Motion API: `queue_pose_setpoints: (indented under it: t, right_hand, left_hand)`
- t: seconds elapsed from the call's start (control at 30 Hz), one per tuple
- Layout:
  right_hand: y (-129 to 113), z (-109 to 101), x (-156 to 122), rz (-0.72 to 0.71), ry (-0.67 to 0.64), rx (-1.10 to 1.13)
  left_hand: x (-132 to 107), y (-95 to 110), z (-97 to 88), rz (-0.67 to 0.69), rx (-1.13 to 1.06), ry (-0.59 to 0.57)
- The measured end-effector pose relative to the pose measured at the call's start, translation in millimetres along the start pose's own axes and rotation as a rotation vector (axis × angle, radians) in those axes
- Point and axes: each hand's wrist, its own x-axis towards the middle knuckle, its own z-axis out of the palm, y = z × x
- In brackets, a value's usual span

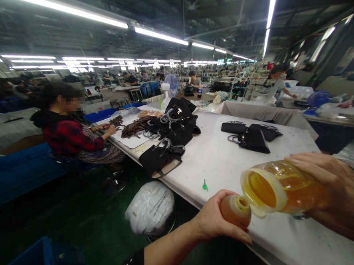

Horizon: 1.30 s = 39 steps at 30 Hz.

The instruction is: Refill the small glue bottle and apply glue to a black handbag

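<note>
My right hand [336,186] is wrapped round a wide-mouthed clear jar [276,187] of amber liquid, tipped on its side with its mouth toward the left. My left hand [214,220] grips a small brownish squeeze bottle [236,211] with an open neck, held just under the jar's lip. Both are above the near edge of a white table [226,157]. A small green cap [204,184] lies on the table just beyond my left hand.
Black bags with chains [170,129] are piled mid-table, more black bags [249,138] to the right. A seated person in a red plaid top [72,135] works at the table's left end. A white sack [151,206] lies on the green floor; blue crates [20,170] stand left.
</note>
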Motion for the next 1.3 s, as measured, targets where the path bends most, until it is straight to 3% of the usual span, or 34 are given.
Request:
queue_pose_setpoints:
  t: [1.3]
  right_hand:
    - [5.0, 2.7, -0.8, -0.021, -0.001, -0.015]
  left_hand:
    - [-2.5, 2.6, -2.2, 0.010, 0.027, 0.011]
